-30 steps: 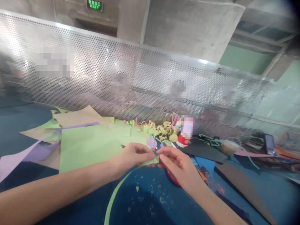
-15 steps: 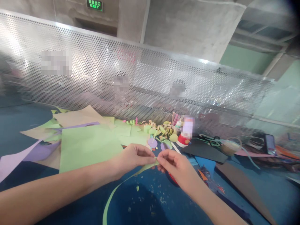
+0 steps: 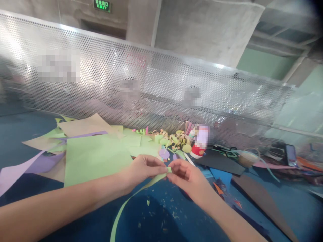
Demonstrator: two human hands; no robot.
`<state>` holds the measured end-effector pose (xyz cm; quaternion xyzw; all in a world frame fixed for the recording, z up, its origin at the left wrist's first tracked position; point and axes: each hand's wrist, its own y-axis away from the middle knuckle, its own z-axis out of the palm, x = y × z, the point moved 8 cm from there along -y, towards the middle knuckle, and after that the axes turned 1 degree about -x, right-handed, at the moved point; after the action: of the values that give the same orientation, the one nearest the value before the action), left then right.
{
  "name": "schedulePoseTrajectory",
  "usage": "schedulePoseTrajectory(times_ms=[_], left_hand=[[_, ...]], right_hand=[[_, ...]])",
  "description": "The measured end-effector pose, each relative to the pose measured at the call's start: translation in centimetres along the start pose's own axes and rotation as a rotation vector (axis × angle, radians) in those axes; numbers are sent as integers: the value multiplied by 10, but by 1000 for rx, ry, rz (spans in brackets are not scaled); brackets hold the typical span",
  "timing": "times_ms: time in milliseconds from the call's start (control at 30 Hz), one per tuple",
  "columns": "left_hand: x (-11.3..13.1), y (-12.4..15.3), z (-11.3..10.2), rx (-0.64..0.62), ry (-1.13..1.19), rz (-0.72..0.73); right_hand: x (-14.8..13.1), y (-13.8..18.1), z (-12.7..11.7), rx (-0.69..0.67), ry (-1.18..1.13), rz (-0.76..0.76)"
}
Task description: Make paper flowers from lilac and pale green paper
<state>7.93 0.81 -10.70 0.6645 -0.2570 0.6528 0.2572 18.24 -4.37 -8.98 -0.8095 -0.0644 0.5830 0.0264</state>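
Note:
A long, narrow light-green paper strip curves up from the bottom edge to my fingertips. My left hand pinches it close to its upper end, thumb against forefinger. At that same end, the thumb and forefinger of my right hand touch the strip from above and below, with its squared tip showing between them. Both hands are raised over the dark blue table, fingertips almost meeting. Below the strip lies a tiny green paper scrap.
Green sheets and tan paper lie left. Behind my hands are curled paper pieces and a red-and-white cup. Black card, brown card and a phone are right. A perforated metal screen stands behind.
My right thumb and forefinger have moved slightly apart, so more of the strip's tip shows between them. My left hand keeps its pinch in nearly the same place.

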Motion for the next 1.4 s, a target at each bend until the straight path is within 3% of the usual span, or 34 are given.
schedulePoseTrajectory(times_ms=[167, 267, 367, 533, 900, 1200, 1400], left_hand=[[4, 0, 2, -48, 50, -4], [2, -1, -2, -14, 130, -30], [0, -1, -4, 2, 190, -45], [-3, 0, 1, -12, 256, -65], [1, 6, 7, -9, 334, -44], [4, 5, 11, -83, 236, 49], [-3, 0, 2, 6, 111, 69]], right_hand=[[-2, 2, -1, 10, 34, -9], [-17, 7, -3, 76, 173, -167], [-31, 15, -1, 167, 473, -353], [-38, 21, 0, 244, 645, -471], [-44, 25, -6, 333, 633, -475], [-28, 18, -11, 328, 430, -332], [-17, 11, -12, 270, 255, -209]])
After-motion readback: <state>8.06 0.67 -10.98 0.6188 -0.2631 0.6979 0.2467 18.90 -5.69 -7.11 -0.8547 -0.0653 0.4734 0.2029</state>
